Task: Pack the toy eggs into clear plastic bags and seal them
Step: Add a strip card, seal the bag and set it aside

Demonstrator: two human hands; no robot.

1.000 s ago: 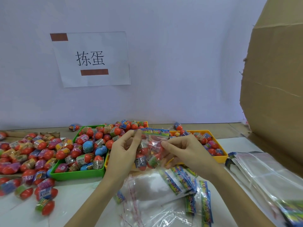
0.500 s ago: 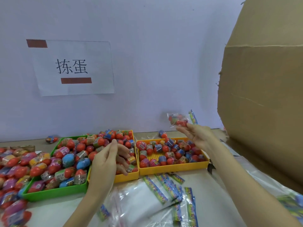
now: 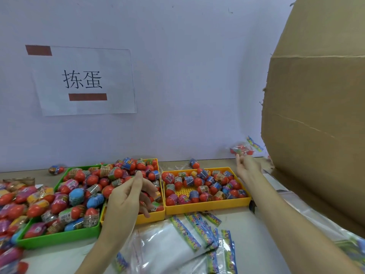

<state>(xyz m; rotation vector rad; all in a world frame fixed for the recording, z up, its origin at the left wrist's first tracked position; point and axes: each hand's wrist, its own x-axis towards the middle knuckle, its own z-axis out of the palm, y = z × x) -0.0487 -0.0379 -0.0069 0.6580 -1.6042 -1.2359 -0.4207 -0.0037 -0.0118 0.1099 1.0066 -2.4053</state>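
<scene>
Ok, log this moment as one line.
right hand open | filled bag airborne near cardboard box | left hand open over yellow tray

My right hand (image 3: pixel 247 168) reaches out at 2 o'clock, fingers loose, with a filled bag (image 3: pixel 244 148) of toy eggs just above the fingertips; I can't tell if they touch it, it's blurred. The bag sits just beside the cardboard box (image 3: pixel 320 119) edge at 3 o'clock. My left hand (image 3: pixel 129 196) hovers at 7 o'clock over the near yellow tray (image 3: pixel 152 217), fingers loosely curled, nothing clearly held. The second yellow tray (image 3: pixel 207 206) is at center, half full. A green tray (image 3: pixel 59 237) of eggs sits at 8 o'clock. Empty bags (image 3: pixel 177 246) lie at 6 o'clock. There's a paper sign (image 3: pixel 83 81) at 10 o'clock.
</scene>
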